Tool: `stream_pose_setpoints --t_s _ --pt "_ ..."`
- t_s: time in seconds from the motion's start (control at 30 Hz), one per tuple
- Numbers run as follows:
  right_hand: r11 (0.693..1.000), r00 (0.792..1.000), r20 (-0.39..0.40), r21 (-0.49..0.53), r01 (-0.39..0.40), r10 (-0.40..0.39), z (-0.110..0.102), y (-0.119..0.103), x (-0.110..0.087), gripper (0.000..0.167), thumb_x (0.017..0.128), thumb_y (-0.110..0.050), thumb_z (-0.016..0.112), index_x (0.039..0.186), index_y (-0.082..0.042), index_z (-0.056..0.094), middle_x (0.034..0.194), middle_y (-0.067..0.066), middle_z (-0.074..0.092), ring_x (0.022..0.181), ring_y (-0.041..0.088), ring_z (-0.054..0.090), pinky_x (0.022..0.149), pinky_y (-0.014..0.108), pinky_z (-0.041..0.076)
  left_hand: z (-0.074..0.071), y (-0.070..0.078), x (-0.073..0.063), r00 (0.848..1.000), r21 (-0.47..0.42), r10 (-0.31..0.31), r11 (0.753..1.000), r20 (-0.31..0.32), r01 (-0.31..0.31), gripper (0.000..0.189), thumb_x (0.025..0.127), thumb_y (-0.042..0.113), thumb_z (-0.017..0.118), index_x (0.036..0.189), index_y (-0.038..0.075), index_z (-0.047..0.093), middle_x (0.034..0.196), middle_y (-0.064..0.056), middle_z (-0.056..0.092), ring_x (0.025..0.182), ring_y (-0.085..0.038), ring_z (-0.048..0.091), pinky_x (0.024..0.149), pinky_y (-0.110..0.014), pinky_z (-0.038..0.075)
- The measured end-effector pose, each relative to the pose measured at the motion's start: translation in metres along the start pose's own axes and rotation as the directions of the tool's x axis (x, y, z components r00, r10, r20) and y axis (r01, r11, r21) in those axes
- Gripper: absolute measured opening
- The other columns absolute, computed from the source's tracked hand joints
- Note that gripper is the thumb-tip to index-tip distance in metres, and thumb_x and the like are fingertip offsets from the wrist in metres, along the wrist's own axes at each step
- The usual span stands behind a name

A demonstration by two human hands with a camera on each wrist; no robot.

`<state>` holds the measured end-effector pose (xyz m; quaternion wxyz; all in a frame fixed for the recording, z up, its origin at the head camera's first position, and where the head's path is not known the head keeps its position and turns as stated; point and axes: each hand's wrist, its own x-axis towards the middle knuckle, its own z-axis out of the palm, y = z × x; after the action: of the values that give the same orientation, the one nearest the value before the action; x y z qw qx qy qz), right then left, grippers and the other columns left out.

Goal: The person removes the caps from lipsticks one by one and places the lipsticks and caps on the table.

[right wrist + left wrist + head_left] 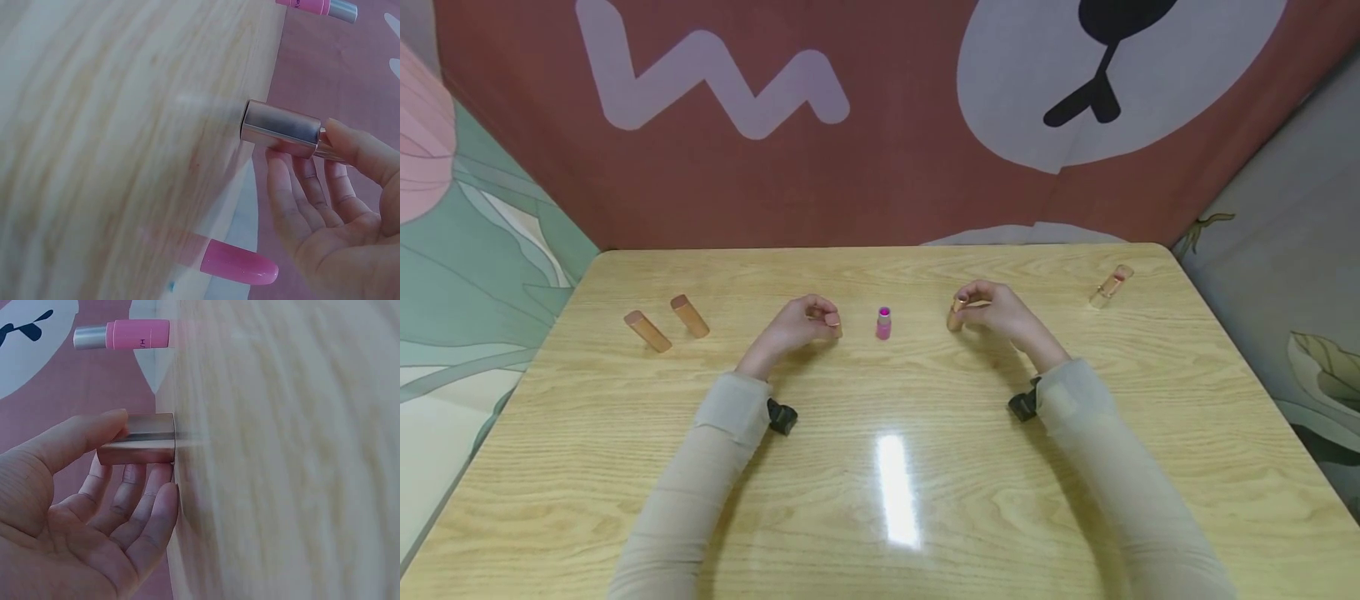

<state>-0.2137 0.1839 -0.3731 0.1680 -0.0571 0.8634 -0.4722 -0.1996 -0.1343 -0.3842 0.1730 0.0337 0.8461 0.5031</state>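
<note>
My left hand (801,323) pinches a short, shiny copper tube (139,440), which looks like a lipstick cap, between thumb and fingers. Its flat end meets the table top. The right hand (996,310) holds a copper lipstick tube (281,128) by its narrower upper part, with the base at the table. Between the hands stands a pink lipstick base (883,325) with a silver collar; lettering shows on its side in the left wrist view. A glossy pink rounded piece (240,261) stands beyond the right hand in the right wrist view; I cannot make it out in the head view.
Two copper lipstick tubes (647,332) stand toward the left of the wooden table (850,500). A clear-based lipstick (1111,286) stands near the far right corner. A red patterned cloth (895,183) hangs behind the back edge.
</note>
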Motion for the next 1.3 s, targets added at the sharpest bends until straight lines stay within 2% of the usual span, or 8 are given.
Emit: stream_pose_setpoints --t_s 0.43,0.73,0.83,0.93,1.0,1.07,1.13,1.3 --pt "1.000 1.000 0.003 0.002 -0.018 0.018 0.000 0.001 0.001 0.037 0.092 -0.010 0.062 0.125 0.003 0.052 0.131 0.020 0.052 0.122 0.035 0.052 0.100 0.038 0.045 -0.003 0.000 0.001 1.000 0.013 0.002 1.000 0.012 -0.002 0.039 0.087 0.010 0.067 0.122 -0.003 0.054 0.119 -0.019 0.058 0.109 -0.027 0.055 0.093 -0.032 0.043" --pt "1.000 1.000 -0.005 0.004 0.012 -0.012 -0.012 0.000 -0.005 0.041 0.091 -0.009 0.063 0.128 0.003 0.052 0.130 0.023 0.055 0.120 0.034 0.056 0.090 0.022 0.048 -0.004 -0.002 -0.001 1.000 0.015 -0.006 1.000 0.011 0.006 0.041 0.087 0.012 0.067 0.123 -0.002 0.054 0.121 -0.019 0.058 0.110 -0.028 0.055 0.094 -0.034 0.044" --pt "1.000 1.000 0.006 0.000 0.018 -0.018 -0.021 0.000 -0.008 0.041 0.093 -0.007 0.059 0.131 0.006 0.048 0.133 0.025 0.052 0.123 0.036 0.053 0.091 0.028 0.050 -0.004 -0.004 0.000 1.000 0.008 -0.005 1.000 0.014 0.005 0.040 0.088 0.013 0.066 0.123 -0.002 0.055 0.120 -0.019 0.058 0.109 -0.028 0.056 0.094 -0.034 0.045" --pt "1.000 1.000 0.010 0.001 0.014 -0.014 -0.032 0.000 -0.013 0.042 0.094 -0.006 0.056 0.133 0.006 0.045 0.136 0.025 0.049 0.119 0.029 0.055 0.094 0.035 0.051 -0.003 -0.005 0.001 1.000 0.013 -0.007 1.000 0.017 0.007 0.039 0.089 0.014 0.066 0.123 -0.002 0.055 0.118 -0.018 0.059 0.108 -0.028 0.058 0.095 -0.034 0.045" --pt "1.000 1.000 0.003 0.003 0.006 -0.006 -0.039 0.000 -0.016 0.044 0.094 -0.007 0.058 0.133 0.005 0.045 0.136 0.024 0.049 0.110 0.015 0.059 0.094 0.033 0.051 -0.003 -0.004 0.000 1.000 0.017 -0.011 1.000 0.018 0.011 0.038 0.089 0.014 0.066 0.123 -0.001 0.056 0.118 -0.017 0.059 0.108 -0.028 0.058 0.095 -0.034 0.045" --pt "1.000 1.000 -0.017 -0.001 0.009 -0.009 -0.046 0.000 -0.019 0.044 0.092 -0.010 0.061 0.132 0.004 0.047 0.133 0.020 0.053 0.100 0.001 0.059 0.091 0.025 0.050 -0.004 -0.004 0.000 1.000 0.021 -0.014 1.000 0.018 0.014 0.038 0.090 0.015 0.065 0.123 -0.001 0.056 0.118 -0.017 0.059 0.108 -0.028 0.058 0.096 -0.035 0.044" --pt "1.000 0.999 -0.038 -0.005 0.016 -0.016 -0.053 0.001 -0.023 0.043 0.092 -0.012 0.063 0.130 0.002 0.048 0.123 0.008 0.059 0.091 -0.010 0.056 0.088 0.017 0.048 -0.004 -0.003 -0.001 1.000 0.023 -0.017 1.000 0.017 0.017 0.038 0.089 0.015 0.066 0.123 -0.001 0.057 0.119 -0.018 0.060 0.109 -0.028 0.058 0.097 -0.036 0.044" --pt "0.999 0.996 -0.084 0.003 0.043 -0.042 -0.072 0.004 -0.032 0.035 0.092 -0.014 0.063 0.124 -0.004 0.052 0.098 -0.024 0.056 0.088 -0.015 0.055 0.081 0.008 0.046 -0.003 -0.001 0.000 0.999 0.021 -0.029 0.999 0.024 0.028 0.037 0.090 0.017 0.066 0.122 0.001 0.057 0.119 -0.016 0.059 0.109 -0.028 0.057 0.098 -0.037 0.044"
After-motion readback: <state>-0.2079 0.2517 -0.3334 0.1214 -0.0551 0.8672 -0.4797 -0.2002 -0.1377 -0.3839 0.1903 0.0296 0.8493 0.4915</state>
